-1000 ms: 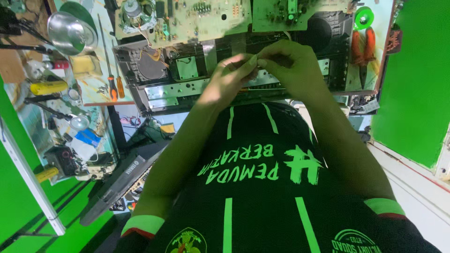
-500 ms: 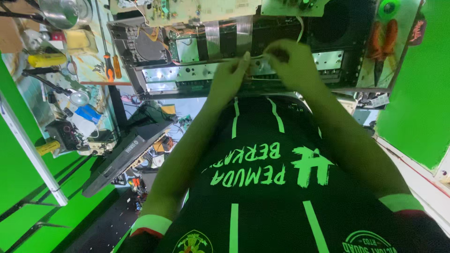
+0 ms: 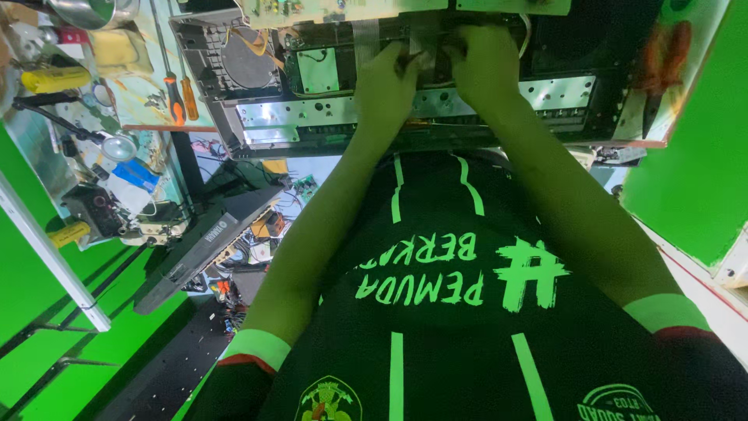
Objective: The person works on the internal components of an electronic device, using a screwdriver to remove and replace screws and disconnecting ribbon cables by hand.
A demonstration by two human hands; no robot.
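An opened electronic device (image 3: 312, 117) with a metal bracket and green circuit boards (image 3: 327, 9) lies on the bench in front of me. My left hand (image 3: 386, 86) and my right hand (image 3: 487, 66) reach into it side by side. Their fingertips meet on a flat grey ribbon cable (image 3: 425, 43) near the boards and pinch it. A second ribbon cable (image 3: 362, 35) runs just to the left of my left hand. My fingers hide the cable's end. My forearms and dark shirt with green print fill the lower part of the view.
Orange-handled screwdrivers (image 3: 181, 93), a yellow cloth (image 3: 117, 51), a yellow cylinder (image 3: 54, 78) and a small lamp head (image 3: 117, 146) lie left of the device. Orange-handled pliers (image 3: 662, 62) sit at the right. A dark keyboard (image 3: 206, 242) leans below the bench. Green walls (image 3: 693, 156) stand on both sides.
Both hands have moved farther into the device, up toward the circuit boards, and stay together on the cable. The view has tilted, so the bench sits higher in frame.
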